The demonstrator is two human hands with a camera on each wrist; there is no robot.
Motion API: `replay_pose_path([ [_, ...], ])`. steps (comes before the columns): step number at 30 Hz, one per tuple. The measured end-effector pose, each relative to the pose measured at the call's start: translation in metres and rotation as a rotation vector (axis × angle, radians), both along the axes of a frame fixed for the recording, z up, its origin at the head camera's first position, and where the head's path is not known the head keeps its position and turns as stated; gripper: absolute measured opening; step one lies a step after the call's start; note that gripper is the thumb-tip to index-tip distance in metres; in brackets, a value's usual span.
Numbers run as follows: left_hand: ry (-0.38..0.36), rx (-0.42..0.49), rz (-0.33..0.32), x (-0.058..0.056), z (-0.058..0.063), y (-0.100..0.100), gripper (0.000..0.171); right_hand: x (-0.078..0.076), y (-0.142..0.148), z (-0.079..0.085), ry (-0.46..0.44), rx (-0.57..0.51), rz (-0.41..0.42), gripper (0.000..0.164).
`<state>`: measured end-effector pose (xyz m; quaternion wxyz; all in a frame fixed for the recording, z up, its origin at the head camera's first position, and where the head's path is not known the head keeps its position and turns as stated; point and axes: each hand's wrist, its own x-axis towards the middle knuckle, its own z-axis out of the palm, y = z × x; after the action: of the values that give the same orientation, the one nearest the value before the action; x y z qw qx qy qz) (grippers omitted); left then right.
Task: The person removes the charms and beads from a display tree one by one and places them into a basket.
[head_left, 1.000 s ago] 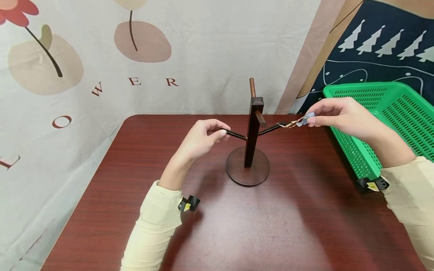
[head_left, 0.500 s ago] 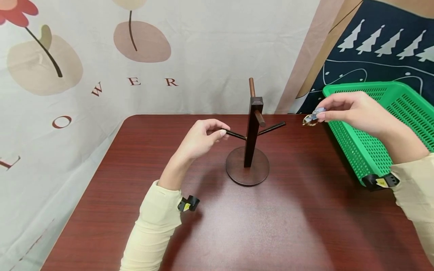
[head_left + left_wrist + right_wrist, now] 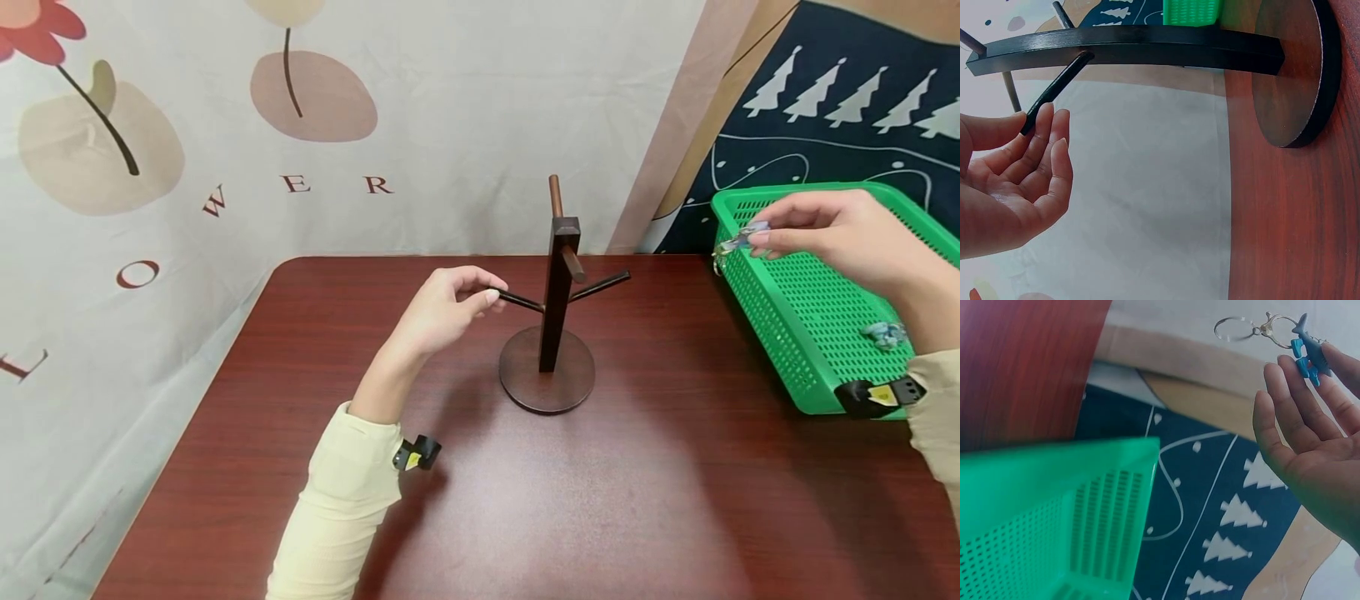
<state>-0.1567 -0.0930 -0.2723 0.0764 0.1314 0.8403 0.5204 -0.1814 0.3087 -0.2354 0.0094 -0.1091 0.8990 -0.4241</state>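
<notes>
A dark wooden stand [image 3: 556,292] with several pegs rises from a round base [image 3: 517,379] on the table. My left hand [image 3: 448,310] pinches the tip of its left peg [image 3: 1057,86] between thumb and fingers. The right peg [image 3: 600,287] is bare. In my right hand [image 3: 847,233] I pinch a keychain [image 3: 738,238] above the left rim of the green basket. The right wrist view shows its blue-grey shark-like charm [image 3: 1314,353], smaller bright blue pieces and metal rings [image 3: 1233,329] sticking out past my fingertips.
The green plastic basket [image 3: 780,333] stands at the table's right side. A small blue-grey item [image 3: 885,335] lies in it, partly hidden by my right wrist. A patterned cloth [image 3: 487,125] hangs behind the reddish-brown table [image 3: 300,375].
My right hand has drawn the keychain off the tip of the right peg and carried it rightward to the basket. The small item in the basket has come into view. My left hand stays put.
</notes>
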Motion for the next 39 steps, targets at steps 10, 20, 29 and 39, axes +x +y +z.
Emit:
replay_pose_path([
  [10,0.001,0.002,0.002,0.000,-0.001,0.000,0.015,-0.003,0.033,-0.004,-0.009,-0.008,-0.110,0.011],
  [20,-0.009,0.004,0.004,0.000,-0.001,0.000,0.015,-0.007,0.075,-0.027,0.058,-0.227,-0.128,0.022],
  [29,-0.013,0.011,0.006,0.001,0.000,0.000,0.015,-0.007,0.107,-0.038,0.000,-0.246,-0.190,0.030],
  [39,-0.006,0.035,0.003,0.001,-0.001,0.000,0.015,-0.018,0.146,-0.064,-0.032,-0.243,-0.185,0.018],
])
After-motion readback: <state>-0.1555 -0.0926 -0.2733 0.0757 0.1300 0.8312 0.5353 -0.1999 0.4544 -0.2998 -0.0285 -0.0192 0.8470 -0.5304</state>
